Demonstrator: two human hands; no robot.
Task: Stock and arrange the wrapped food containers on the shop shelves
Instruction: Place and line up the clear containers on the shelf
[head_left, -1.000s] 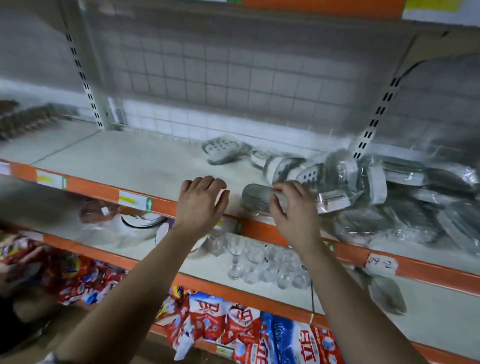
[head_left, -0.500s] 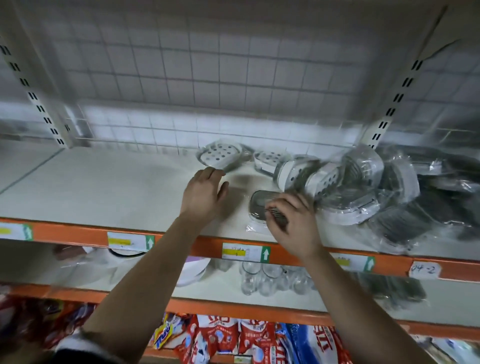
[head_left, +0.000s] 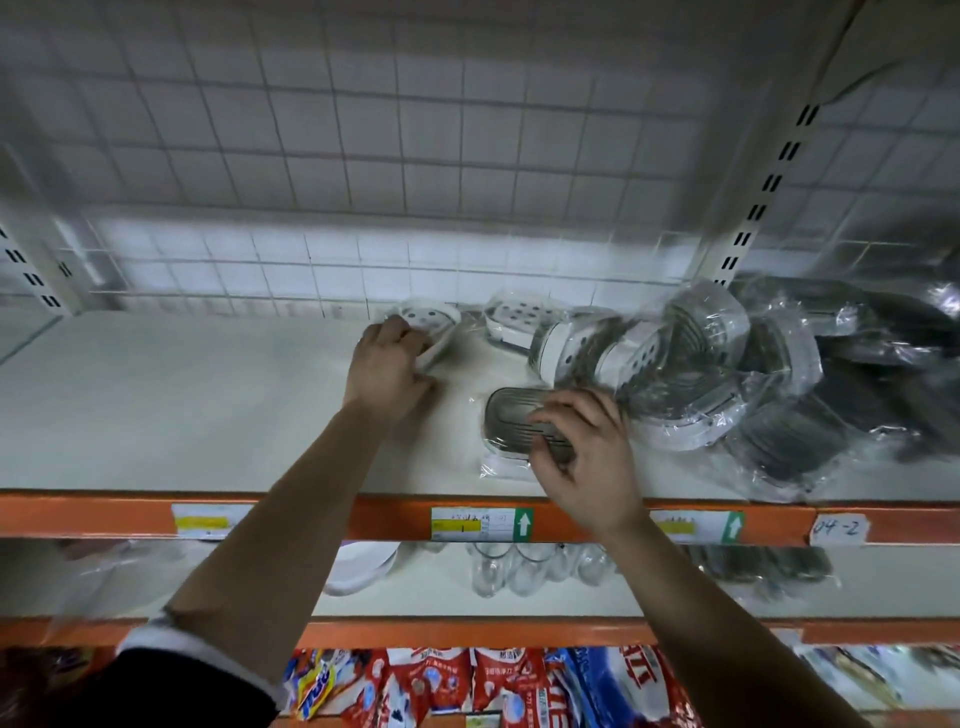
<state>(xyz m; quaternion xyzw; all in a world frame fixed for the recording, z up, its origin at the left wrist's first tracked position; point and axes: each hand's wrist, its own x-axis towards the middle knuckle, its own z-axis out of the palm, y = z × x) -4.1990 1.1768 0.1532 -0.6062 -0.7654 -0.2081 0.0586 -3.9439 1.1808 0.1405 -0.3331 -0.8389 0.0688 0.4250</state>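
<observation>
Your left hand (head_left: 387, 371) is now reaching further back than half a second ago, curling its fingers on the rim of the white perforated container (head_left: 432, 318) by the back grid (head_left: 363, 182). Your right hand (head_left: 584, 460) is still pinching the dark ribbed container (head_left: 511, 415), lying flat near the shelf (head_left: 182, 405) front, long axis running left to right, directly under that hand. The white one is tilting, perforated face toward you.
</observation>
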